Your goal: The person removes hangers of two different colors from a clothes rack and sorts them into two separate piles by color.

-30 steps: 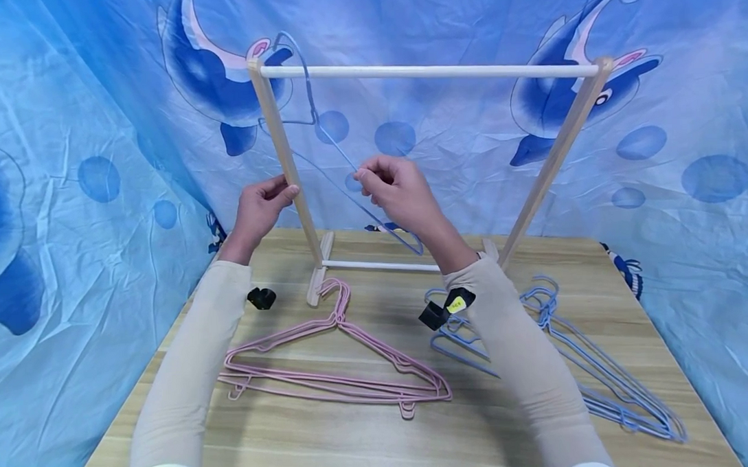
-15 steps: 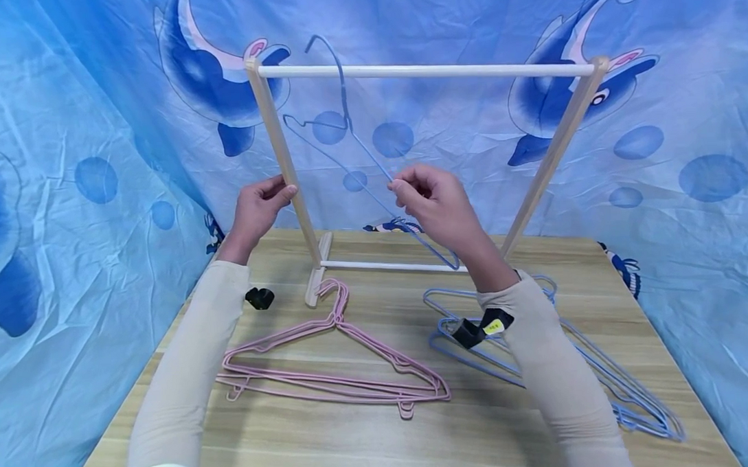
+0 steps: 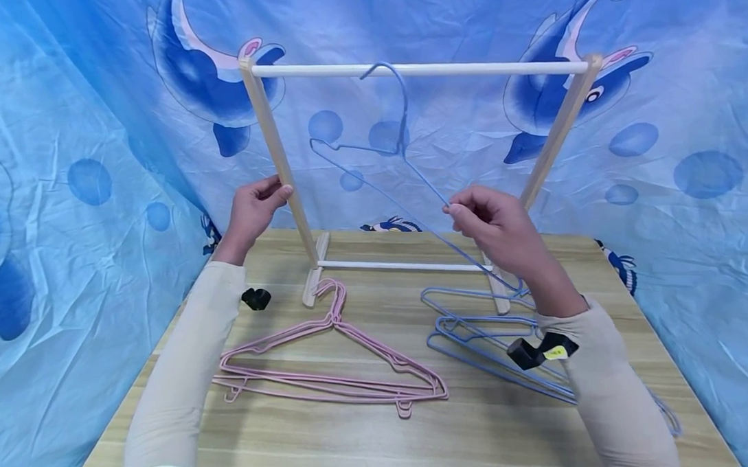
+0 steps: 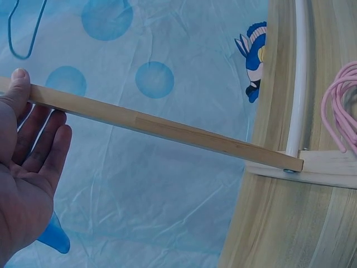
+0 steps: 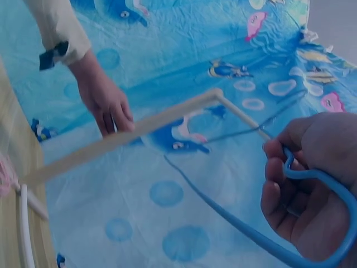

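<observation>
A wooden rack with a white top bar (image 3: 498,69) stands on the table. My left hand (image 3: 252,214) holds its left post (image 3: 268,127), and the left wrist view shows the thumb on one side of the wood. Between thumb and fingers, my right hand (image 3: 494,226) pinches one sloping arm of a blue clothes hanger (image 3: 426,181). This hanger is tilted, its hook at the height of the top bar. Whether the hook passes over the bar or in front of it, I cannot tell. In the right wrist view, the hanger's blue wire (image 5: 245,229) loops beside my palm.
Several pink hangers (image 3: 336,317) lie stacked on the table (image 3: 357,447), front left of the rack. More blue hangers (image 3: 476,318) lie to the right, partly under my right forearm. A lower white rod (image 3: 406,265) joins the rack's feet. Blue curtain (image 3: 104,305) surrounds the table.
My right hand has moved right and down, taking the blue hanger from the rack's left end towards the middle of the bar; its hook is lower now. The left hand stays on the post.
</observation>
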`<state>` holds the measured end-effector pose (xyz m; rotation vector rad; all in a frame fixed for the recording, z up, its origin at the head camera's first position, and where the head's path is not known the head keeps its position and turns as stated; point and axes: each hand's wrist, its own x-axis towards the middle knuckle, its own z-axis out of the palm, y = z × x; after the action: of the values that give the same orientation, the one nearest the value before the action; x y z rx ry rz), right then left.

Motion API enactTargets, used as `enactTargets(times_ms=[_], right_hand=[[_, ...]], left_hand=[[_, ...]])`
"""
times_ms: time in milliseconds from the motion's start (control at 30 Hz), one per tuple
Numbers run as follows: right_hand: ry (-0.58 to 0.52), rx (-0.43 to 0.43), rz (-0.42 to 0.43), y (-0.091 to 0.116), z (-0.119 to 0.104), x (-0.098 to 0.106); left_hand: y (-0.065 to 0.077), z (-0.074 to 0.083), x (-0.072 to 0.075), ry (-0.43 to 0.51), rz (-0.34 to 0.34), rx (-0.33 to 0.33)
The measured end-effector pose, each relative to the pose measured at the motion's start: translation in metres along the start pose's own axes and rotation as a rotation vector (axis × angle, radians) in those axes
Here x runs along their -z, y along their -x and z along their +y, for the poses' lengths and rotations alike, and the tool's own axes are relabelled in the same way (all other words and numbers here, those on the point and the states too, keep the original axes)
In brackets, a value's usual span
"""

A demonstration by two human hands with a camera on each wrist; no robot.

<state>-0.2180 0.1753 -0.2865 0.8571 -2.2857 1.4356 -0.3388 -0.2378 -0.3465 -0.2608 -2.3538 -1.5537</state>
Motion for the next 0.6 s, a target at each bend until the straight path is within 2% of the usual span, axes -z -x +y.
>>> enactTargets(times_ms=[200,400,600], right_hand=[[0.015,0.007,-0.025,0.019,0.012,0.021],[0.067,-0.038,-0.06,0.037,0.025,0.042],[0.086,-0.015,-0.073,0.058,0.044,0.064]], left_hand=[[0.0,-0.001,0.001,0.008,-0.002,0.0],[0.0,-0.001,0.002,0.007,0.002,0.007],[0.001,0.0,0.001,0.018,-0.002,-0.006]])
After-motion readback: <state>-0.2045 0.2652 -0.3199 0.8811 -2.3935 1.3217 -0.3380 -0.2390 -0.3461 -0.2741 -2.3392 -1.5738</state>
